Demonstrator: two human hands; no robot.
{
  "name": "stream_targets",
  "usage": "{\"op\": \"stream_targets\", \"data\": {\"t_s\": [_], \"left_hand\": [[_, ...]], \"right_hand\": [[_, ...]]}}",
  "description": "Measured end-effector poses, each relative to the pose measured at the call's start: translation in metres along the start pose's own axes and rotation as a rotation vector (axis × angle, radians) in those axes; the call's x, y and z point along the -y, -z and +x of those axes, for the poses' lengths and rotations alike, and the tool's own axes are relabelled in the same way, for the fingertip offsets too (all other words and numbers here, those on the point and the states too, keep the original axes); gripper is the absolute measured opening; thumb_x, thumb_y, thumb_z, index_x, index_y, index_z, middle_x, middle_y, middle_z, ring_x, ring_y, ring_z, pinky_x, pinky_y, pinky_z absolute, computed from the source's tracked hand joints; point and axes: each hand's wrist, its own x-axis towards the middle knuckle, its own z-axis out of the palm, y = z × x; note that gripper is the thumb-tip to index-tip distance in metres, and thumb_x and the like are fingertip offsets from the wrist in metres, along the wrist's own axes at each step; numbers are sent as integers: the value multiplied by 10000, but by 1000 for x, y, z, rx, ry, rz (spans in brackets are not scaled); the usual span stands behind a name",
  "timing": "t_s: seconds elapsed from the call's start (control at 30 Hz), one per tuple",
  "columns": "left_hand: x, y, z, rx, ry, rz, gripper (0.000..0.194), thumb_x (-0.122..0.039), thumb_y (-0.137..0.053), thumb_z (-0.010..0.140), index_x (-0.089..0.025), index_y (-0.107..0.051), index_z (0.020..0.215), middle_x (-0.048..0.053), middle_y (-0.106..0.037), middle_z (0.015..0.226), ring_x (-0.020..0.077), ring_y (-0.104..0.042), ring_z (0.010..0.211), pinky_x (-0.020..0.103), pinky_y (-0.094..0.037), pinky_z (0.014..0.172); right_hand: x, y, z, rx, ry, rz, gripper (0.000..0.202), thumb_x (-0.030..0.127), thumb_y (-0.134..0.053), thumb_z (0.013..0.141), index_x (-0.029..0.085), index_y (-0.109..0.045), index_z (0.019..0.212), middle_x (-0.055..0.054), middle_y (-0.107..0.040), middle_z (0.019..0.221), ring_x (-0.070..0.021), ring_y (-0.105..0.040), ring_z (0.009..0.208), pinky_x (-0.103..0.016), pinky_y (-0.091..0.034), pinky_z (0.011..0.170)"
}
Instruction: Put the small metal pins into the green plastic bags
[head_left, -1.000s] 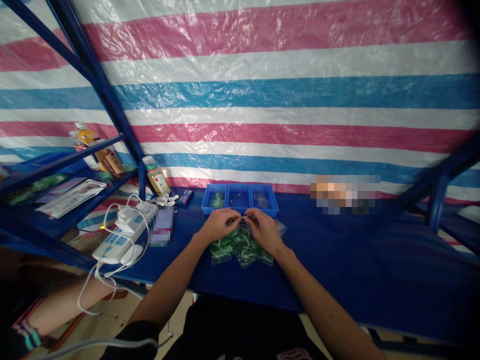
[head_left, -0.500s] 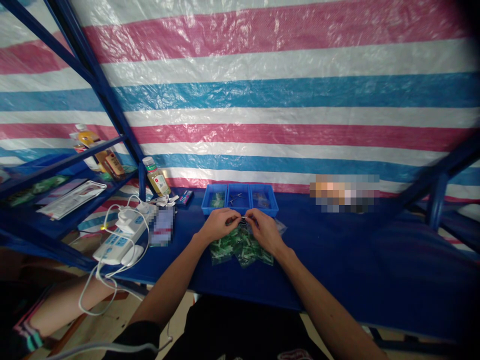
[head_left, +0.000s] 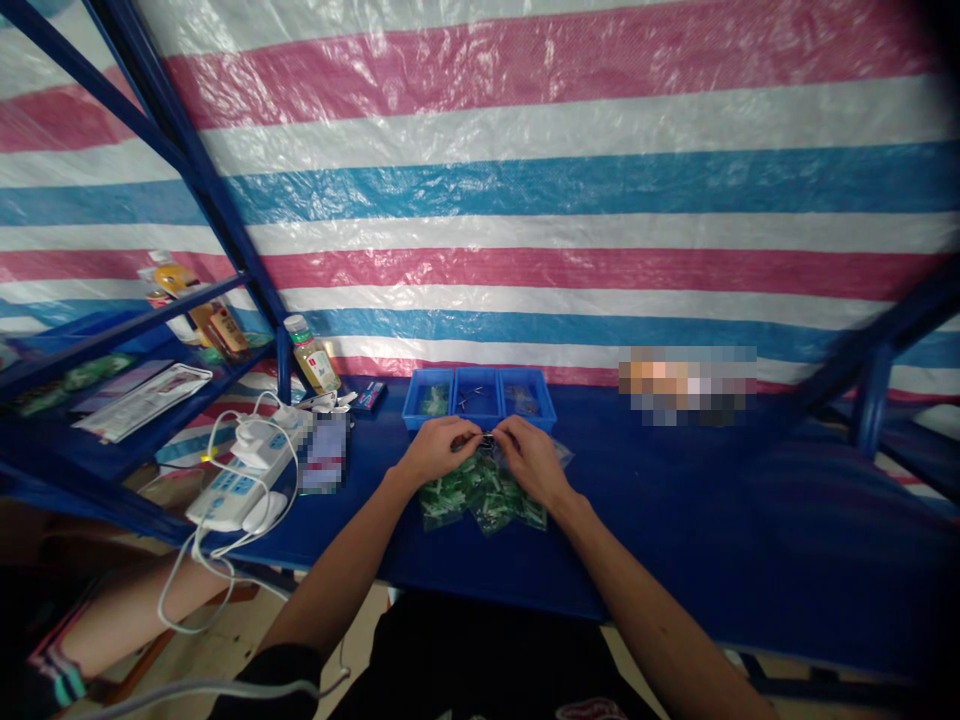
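My left hand (head_left: 442,448) and my right hand (head_left: 529,458) meet fingertip to fingertip above a pile of small green plastic bags (head_left: 484,495). Between their pinched fingers is a small shiny metal piece (head_left: 487,437), too small to make out fully. Just beyond the hands stands a blue three-part tray (head_left: 480,421). Its left compartment holds a greenish bag, the middle one a few thin metal pieces, and the right one some small items in clear plastic. A clear bag (head_left: 561,455) lies beside my right hand.
On the left lie a white power strip (head_left: 244,480) with looping cables, a blurred flat object (head_left: 325,452) and a small blue box (head_left: 370,396). A bottle (head_left: 313,357) stands by the blue frame post. Another person's leg (head_left: 142,610) shows at lower left.
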Motion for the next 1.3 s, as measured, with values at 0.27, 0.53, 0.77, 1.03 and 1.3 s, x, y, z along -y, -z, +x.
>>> {"op": "stream_targets", "data": {"t_s": [0.27,0.53,0.77,1.03,1.3], "left_hand": [[0,0,0,1,6,-7,213,-317,-558,987,-178,-716,952,22,-650,770,132,-570,678,251,-434,676],[-1,1,0,-7,0,-6,206,-305,-563,985,-175,-719,952,29,-660,778,135,-580,684,248,-450,678],[-1,1,1,-3,-4,12,207,-301,-559,986,-174,-721,962,27,-659,774,135,-578,683,252,-440,677],[-1,0,0,-1,8,-3,202,-302,-562,982,-177,-715,943,27,-655,767,136,-579,679,247,-449,671],[-1,1,1,-1,8,-18,204,-310,-565,981,-178,-715,941,26,-661,773,134,-581,675,246,-453,674]], "right_hand": [[-3,-3,-2,37,0,21,114,264,-493,1002,234,-594,1044,-36,-693,911,-214,-651,806,-307,-461,726],[-2,-1,-1,18,-28,22,139,305,-498,1012,234,-606,1065,-52,-709,965,-222,-661,834,-314,-478,748],[-2,-1,-1,21,-7,-10,162,285,-462,1023,239,-599,950,-41,-695,907,-224,-657,836,-317,-468,770],[-4,-1,-1,45,-3,-16,107,265,-486,1008,234,-583,1039,-46,-706,949,-219,-663,822,-315,-469,753],[-5,-1,0,10,-36,6,121,293,-536,993,244,-577,1096,-44,-714,988,-224,-673,829,-331,-481,776]]}}
